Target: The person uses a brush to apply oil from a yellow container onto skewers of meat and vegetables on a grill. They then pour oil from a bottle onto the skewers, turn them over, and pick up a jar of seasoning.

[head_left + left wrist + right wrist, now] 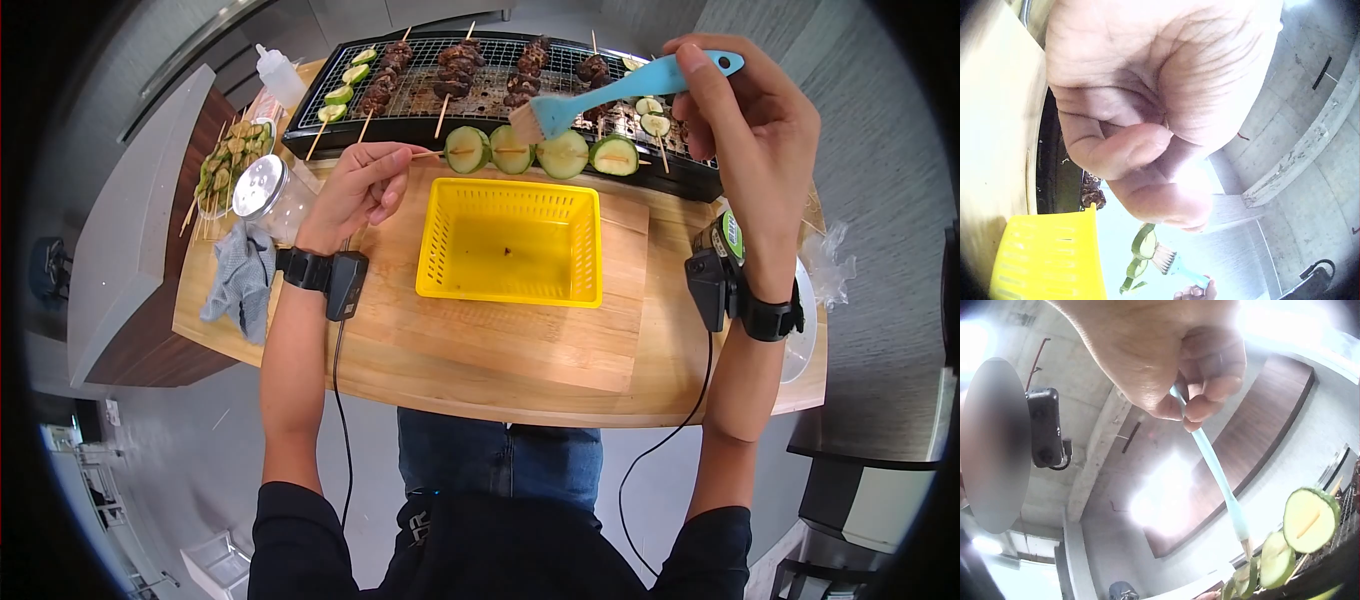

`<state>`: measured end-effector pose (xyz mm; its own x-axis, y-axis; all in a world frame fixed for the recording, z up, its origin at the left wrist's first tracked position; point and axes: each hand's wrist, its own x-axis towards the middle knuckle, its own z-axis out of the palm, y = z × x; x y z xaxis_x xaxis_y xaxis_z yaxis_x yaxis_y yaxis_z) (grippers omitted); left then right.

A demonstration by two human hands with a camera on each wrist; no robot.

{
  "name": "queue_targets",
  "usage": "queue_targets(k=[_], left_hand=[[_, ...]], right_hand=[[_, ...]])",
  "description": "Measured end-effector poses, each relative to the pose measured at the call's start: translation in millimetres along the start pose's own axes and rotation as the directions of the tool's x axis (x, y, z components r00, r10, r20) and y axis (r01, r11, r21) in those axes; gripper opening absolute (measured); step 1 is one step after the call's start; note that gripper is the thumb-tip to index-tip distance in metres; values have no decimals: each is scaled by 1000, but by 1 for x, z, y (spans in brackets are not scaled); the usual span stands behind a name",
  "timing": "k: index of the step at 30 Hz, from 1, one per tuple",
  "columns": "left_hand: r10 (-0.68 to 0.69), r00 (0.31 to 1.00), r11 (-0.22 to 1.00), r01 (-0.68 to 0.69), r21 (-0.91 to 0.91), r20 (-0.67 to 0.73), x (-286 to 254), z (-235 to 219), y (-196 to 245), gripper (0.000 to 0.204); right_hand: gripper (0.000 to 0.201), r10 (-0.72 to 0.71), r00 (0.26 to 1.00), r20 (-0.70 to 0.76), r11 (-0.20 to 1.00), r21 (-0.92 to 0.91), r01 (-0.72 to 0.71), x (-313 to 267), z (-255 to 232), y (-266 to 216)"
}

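My left hand (358,192) pinches the bare end of a wooden skewer (428,154) between thumb and fingers. Several round zucchini slices (563,154) are threaded along it, pale inside with green skin. The skewer is held roughly level above the far rim of a yellow basket (510,297). From the right, my right hand (752,140) grips the handle of a light-blue basting brush (610,92). Its bristles (1162,258) are right at one slice in the left wrist view. The right wrist view shows the brush head beside the zucchini slices (1311,520), partly hidden by them.
Behind the basket stands a black grill (350,133) with meat skewers (460,70) and zucchini skewers on its mesh. At left are a plate of skewers (232,165), a squeeze bottle (280,77), a lidded jar (262,187) and a grey cloth (240,275). A wooden board (540,345) lies under the basket.
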<state>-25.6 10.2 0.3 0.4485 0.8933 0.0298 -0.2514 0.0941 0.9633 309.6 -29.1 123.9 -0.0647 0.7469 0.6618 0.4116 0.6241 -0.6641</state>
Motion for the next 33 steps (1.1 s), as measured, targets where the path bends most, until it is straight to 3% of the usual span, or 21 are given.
queue_targets(k=[5, 11, 14, 22, 25, 29, 33], left_hand=[[-14, 998, 999, 15, 28, -58, 0, 2, -1, 29], [-16, 998, 999, 18, 31, -66, 0, 1, -1, 29], [-2, 1000, 1000, 2, 9, -16, 0, 0, 0, 30], [-2, 1000, 1000, 2, 0, -20, 0, -1, 0, 30], [2, 1000, 1000, -2, -5, -10, 0, -1, 1, 30], [7, 1000, 1000, -7, -9, -20, 1, -2, 0, 30], [21, 1000, 1000, -21, -19, -17, 1, -3, -1, 30]], right_hand=[[18, -3, 1000, 30, 1000, -22, 4, 0, 0, 2], [18, -7, 998, -55, 1000, -1, 7, 0, -1, 2], [18, -14, 999, -36, 998, -57, 11, -1, -2, 0], [17, -4, 997, 74, 997, 75, -1, -2, 4, -2], [16, 12, 999, 49, 1000, -11, -11, -1, -2, 1], [16, 43, 998, 56, 999, 10, -44, 0, -7, -3], [14, 79, 977, 196, 996, 21, -84, 1, -8, -3]])
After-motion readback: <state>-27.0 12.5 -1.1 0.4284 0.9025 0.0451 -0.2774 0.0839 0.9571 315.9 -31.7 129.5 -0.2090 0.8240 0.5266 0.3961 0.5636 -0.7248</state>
